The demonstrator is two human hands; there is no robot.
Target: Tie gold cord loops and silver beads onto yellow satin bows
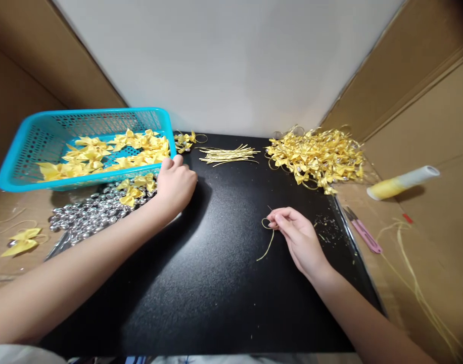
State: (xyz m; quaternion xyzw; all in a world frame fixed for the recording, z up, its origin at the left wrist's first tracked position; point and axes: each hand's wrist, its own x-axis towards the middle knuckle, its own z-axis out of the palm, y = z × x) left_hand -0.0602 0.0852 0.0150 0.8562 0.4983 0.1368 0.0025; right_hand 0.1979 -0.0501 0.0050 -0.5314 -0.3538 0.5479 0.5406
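My left hand point(176, 184) is at the near right corner of a blue plastic basket point(22, 151), its fingers curled and closed. What they hold, if anything, is hidden. Yellow ribbon flowers point(91, 151) lie inside the basket. Below its front wall is a heap of silver beads point(87, 217), with a few more yellow flowers point(131, 194) on top. My right hand point(295, 235) pinches a thin gold cord point(270, 245) above the black table. The cord makes a small loop by the fingertips, and one end hangs down.
A bundle of cut gold cords point(229, 154) lies at the back centre of the black table point(201, 298). Right of it is a pile of finished yellow flowers point(318, 156). Farther right are a pink-handled cutter point(364, 232), a yellow-white tube point(402, 183) and loose cord point(417, 283).
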